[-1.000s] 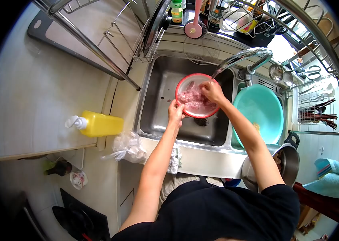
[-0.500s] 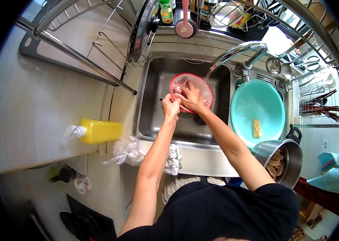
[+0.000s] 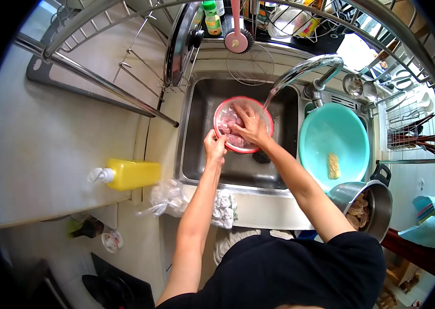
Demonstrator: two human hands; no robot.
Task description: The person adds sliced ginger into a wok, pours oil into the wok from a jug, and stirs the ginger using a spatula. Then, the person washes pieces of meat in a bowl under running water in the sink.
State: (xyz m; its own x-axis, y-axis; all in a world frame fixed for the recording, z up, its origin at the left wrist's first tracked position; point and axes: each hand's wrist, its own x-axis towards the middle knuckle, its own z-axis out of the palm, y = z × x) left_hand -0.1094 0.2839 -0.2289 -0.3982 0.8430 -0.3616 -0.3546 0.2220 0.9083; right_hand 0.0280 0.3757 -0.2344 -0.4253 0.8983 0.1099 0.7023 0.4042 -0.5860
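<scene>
A red-rimmed bowl point(image 3: 244, 151) is held over the steel sink point(image 3: 195, 123), with pieces of pink raw meat point(image 3: 235, 139) and some liquid in it. My left hand point(image 3: 215, 147) grips the bowl's near left rim, thumb on top. Inside the bowl, my right hand point(image 3: 251, 126) lies over the meat with its fingers spread; the fingertips touch the pieces. The faucet point(image 3: 307, 66) reaches over the bowl's far right side, and a stream seems to run from its spout.
Right of the sink stands a teal basin point(image 3: 335, 129) holding a yellowish piece point(image 3: 334, 166). A steel pot point(image 3: 384, 213) with pale brown chunks is nearer me. On the left are a yellow pump bottle point(image 3: 132, 174) and a plastic bag point(image 3: 168, 197). Wire racks point(image 3: 140, 105) overhang both sides.
The bowl has levelled out and come slightly left, so more of the meat shows. My right hand's fingers have shifted over the pieces. My left hand keeps its hold on the rim.
</scene>
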